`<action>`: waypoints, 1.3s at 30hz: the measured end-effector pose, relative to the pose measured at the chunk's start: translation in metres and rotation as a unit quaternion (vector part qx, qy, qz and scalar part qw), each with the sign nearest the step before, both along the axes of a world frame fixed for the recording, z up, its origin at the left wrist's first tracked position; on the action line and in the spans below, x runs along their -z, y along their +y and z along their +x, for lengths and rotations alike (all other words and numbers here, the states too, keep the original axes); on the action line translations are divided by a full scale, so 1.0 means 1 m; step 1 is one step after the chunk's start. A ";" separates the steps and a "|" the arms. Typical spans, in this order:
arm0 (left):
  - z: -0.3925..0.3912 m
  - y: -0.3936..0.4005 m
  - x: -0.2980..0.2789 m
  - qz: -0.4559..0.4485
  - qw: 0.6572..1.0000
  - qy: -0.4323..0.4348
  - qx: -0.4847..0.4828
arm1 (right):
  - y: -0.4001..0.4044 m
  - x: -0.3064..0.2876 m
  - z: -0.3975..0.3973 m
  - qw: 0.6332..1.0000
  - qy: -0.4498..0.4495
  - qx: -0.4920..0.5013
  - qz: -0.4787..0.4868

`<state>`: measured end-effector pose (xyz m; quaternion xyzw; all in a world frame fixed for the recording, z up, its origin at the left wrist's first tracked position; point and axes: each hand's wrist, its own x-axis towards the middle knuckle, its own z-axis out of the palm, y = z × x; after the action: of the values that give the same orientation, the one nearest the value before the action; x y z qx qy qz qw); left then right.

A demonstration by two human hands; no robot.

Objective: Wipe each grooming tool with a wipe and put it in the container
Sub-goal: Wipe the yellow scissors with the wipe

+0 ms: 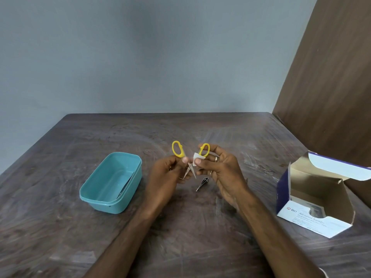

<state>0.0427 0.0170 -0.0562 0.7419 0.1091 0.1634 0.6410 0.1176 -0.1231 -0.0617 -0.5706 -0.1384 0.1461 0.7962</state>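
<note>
I see both hands raised above the middle of the dark wooden surface [200,227]. The left hand [168,173] holds a pair of small yellow-handled scissors [187,163], its fingers [185,159] curled round the shank just below the left handle loop. The scissors stand open, handle loops up and apart, blades pointing down and crossing between the two hands. The right hand [218,167] pinches a small white wipe [196,158] between thumb and forefinger, against the scissors arm just below the right handle loop. A ring [216,158] sits on one finger of the right hand.

I see a teal plastic container [96,197] on the surface to the left of the hands, near the left hand but apart from it. It is open at the top, and a thin metal tool [126,184] lies inside along its right wall; I cannot tell which tool it is.

Beneath the right hand a small metal grooming tool [202,183] lies on the surface, pointed end toward me. I cannot identify its type.

At the right edge of the surface stands an open box of alcohol swabs [313,221], lid flap raised, well apart from the hands. A brown wooden panel [331,77] rises behind it, and a grey wall [140,57] backs the surface.
</note>
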 end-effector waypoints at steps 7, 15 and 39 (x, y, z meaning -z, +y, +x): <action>0.000 0.008 -0.002 -0.087 0.994 -0.044 -0.042 | 0.000 0.001 0.000 0.999 -0.018 -0.004 -0.034; 0.001 0.007 -0.002 -0.134 0.988 -0.042 -0.060 | -0.002 -0.003 0.002 0.988 -0.083 0.123 -0.032; -0.002 -0.002 -0.004 -0.156 0.986 -0.059 -0.021 | 0.005 0.011 -0.004 0.956 -0.212 0.117 -0.166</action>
<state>0.0405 0.0149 -0.0518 0.6194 0.1110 0.2010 0.7507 0.1133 -0.1180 -0.0723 -0.7245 -0.2101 -0.0512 0.6544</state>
